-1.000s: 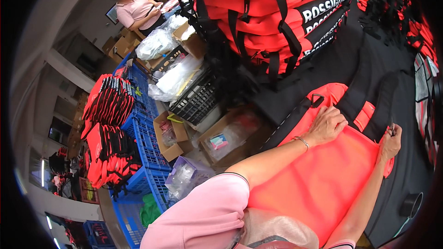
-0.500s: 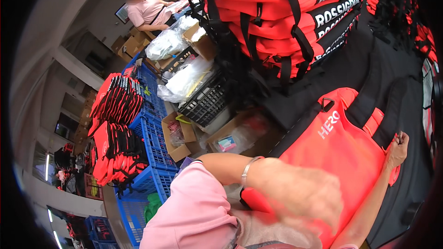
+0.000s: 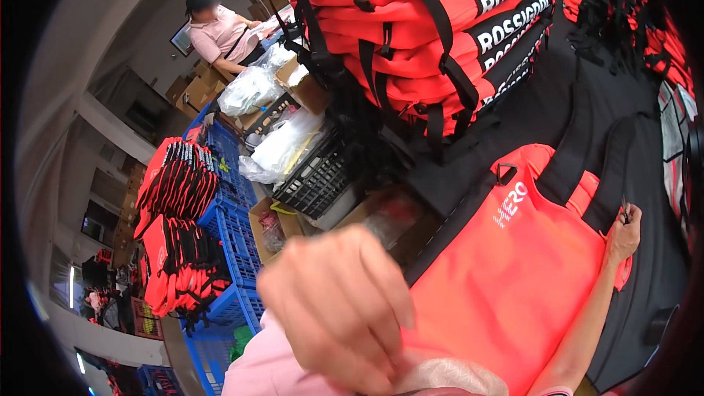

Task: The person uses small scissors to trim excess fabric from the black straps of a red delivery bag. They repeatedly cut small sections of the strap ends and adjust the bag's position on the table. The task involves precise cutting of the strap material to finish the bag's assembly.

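Grasping a small dark item (image 3: 626,214) with right hand (image 3: 623,239) at red bag (image 3: 499,271), laid flat, near right; cannot tell about blurred left hand's (image 3: 341,301) hold. Apparently strapped already, not yet on far stack (image 3: 414,48).

We are in a bag workshop: beyond our left hand (image 3: 339,304) and right hand (image 3: 623,235) rises a tall stack of matching red-and-black bags (image 3: 418,37), while to the left of our left hand we see blue plastic crates (image 3: 240,249), piled red-and-black pieces (image 3: 176,183) and, farther off, a co-worker (image 3: 218,35) in pink near cardboard boxes (image 3: 198,93)
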### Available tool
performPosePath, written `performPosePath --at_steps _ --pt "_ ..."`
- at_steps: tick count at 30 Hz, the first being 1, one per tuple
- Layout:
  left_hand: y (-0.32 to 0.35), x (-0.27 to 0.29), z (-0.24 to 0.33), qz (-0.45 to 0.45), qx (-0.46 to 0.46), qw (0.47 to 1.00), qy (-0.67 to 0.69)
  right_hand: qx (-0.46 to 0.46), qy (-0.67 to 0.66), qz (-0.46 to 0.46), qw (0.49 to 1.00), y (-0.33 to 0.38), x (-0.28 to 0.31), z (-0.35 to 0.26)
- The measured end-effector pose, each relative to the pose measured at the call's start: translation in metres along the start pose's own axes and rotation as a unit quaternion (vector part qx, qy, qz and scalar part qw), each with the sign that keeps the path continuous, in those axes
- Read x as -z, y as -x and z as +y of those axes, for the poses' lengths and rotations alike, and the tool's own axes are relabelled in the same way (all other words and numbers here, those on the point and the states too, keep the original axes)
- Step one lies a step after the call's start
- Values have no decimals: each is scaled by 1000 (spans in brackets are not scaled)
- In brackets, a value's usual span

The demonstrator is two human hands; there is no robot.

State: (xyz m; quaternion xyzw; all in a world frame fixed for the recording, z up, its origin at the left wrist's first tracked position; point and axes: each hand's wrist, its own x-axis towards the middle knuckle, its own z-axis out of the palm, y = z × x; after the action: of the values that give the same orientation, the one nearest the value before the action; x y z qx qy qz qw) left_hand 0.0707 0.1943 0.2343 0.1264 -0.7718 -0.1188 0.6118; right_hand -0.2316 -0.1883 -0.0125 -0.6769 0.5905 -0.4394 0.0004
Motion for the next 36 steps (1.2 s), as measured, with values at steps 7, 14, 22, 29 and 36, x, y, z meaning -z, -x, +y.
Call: performPosePath --at_steps 7,14,22,29,36 --pt "-7 2 -63 211 218 946 114 -6 -24 -17 1000 8 -8 -3" --pt "-9 -17 -111 208 280 928 133 -11 -50 -20 998 6 -6 -11" --pt "-52 5 -126 234 232 936 124 -4 -31 -7 999 2 -10 -4" --pt "-179 111 -26 181 155 970 -39 11 2 -46 999 13 -13 -20" --pt "-142 256 138 340 184 769 -509 12 12 -18 1000 7 -18 -4"
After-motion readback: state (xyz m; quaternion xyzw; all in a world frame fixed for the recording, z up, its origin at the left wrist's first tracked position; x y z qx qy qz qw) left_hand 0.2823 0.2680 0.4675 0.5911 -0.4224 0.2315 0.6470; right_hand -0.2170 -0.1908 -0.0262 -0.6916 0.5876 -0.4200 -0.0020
